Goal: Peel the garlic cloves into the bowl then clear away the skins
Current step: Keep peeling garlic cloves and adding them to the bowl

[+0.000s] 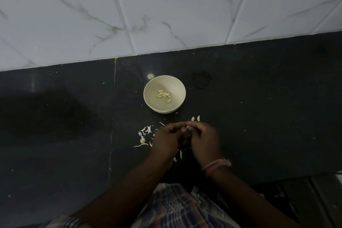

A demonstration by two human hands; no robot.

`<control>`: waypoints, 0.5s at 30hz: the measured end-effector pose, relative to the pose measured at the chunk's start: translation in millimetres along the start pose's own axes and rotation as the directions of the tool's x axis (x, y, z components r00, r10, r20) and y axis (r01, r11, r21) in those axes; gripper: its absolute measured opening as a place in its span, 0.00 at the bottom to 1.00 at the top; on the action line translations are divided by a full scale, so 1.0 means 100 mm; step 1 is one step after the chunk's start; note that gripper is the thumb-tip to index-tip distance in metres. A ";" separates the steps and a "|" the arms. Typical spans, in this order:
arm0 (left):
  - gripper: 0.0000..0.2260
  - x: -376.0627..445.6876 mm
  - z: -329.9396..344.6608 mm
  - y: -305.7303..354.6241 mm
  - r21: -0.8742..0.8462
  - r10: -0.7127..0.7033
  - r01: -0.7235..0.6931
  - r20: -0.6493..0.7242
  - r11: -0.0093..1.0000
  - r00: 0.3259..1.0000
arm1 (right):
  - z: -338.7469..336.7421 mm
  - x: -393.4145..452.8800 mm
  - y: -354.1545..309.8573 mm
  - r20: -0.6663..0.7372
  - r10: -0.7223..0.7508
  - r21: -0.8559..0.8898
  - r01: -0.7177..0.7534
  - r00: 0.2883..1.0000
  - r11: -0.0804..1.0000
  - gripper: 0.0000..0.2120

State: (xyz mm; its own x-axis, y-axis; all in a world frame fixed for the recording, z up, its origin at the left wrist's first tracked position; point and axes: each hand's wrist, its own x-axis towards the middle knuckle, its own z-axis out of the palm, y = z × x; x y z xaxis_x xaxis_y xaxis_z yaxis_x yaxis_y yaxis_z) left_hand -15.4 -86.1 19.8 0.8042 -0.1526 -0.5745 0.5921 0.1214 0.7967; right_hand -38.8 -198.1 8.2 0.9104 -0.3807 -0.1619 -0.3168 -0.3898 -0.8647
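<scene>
Fingertips of both hands meet at centre frame, pinched together over something small and pale, probably a garlic clove point(187, 129) mid-peel; it is too hidden to confirm how much skin is left on it. Left hand point(167, 139) is curled, thumb and forefinger closed toward the right hand point(203, 138), which is pinching the same spot. The right wrist carries a thread band point(216, 164).

Just above the hands, two unpeeled cloves point(195, 118) lie on the dark counter point(259, 107), so at least those are left.

Further up, at centre frame, the cream bowl point(164, 94) sits apart from the hands. Inside are about six peeled cloves point(164, 95), clustered near the middle.

Skins point(145, 135) are scattered left of the hands, with more flecks below and between the wrists. One small yellowish bit point(142, 141) sits among them; could be a root end, can't tell.

Status, as I read it: peeling is past halfway, one clove in hand and two waiting. Skin clearing is not started, since all the debris is on the counter. White tiled wall point(166, 5) fills the upper frame, no bin visible.
</scene>
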 end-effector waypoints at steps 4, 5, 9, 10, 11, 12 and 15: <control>0.08 -0.13 -0.03 0.03 -0.081 0.065 -0.070 -0.060 0.994 0.996 | -0.08 -0.05 -0.10 0.067 -0.012 0.141 0.003 0.998 0.990 0.09; 0.08 -0.17 -0.05 0.03 -0.107 0.069 -0.075 -0.059 0.991 0.996 | -0.08 -0.08 -0.12 0.072 0.002 0.185 -0.016 0.997 0.983 0.08; 0.07 -0.27 -0.14 0.01 -0.105 0.129 -0.140 -0.102 0.985 0.986 | -0.06 -0.14 -0.20 0.090 0.029 0.222 -0.049 0.995 0.974 0.05; 0.07 -0.29 -0.17 0.01 -0.103 0.147 -0.159 -0.113 0.982 0.983 | -0.06 -0.15 -0.22 0.097 0.016 0.222 -0.038 0.995 0.974 0.05; 0.07 -0.31 -0.20 0.02 -0.103 0.163 -0.176 -0.117 0.979 0.980 | -0.04 -0.16 -0.25 0.098 0.002 0.229 -0.024 0.995 0.973 0.05; 0.07 -0.32 -0.22 0.04 -0.102 0.175 -0.187 -0.117 0.977 0.978 | -0.02 -0.17 -0.29 0.093 -0.006 0.242 -0.017 0.996 0.970 0.05; 0.06 -0.37 -0.27 0.07 -0.114 0.195 -0.208 -0.116 0.971 0.974 | 0.05 -0.19 -0.38 0.085 0.020 0.318 -0.046 0.996 0.947 0.05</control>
State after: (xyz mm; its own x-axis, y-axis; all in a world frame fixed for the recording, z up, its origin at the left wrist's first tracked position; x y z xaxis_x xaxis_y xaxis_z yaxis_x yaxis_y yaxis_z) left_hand -39.7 -52.8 41.5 0.9046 -0.0116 -0.4262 0.4141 0.2617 0.8718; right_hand -43.0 -171.9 42.0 0.9233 -0.3158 -0.2187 -0.2571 -0.0851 -0.9626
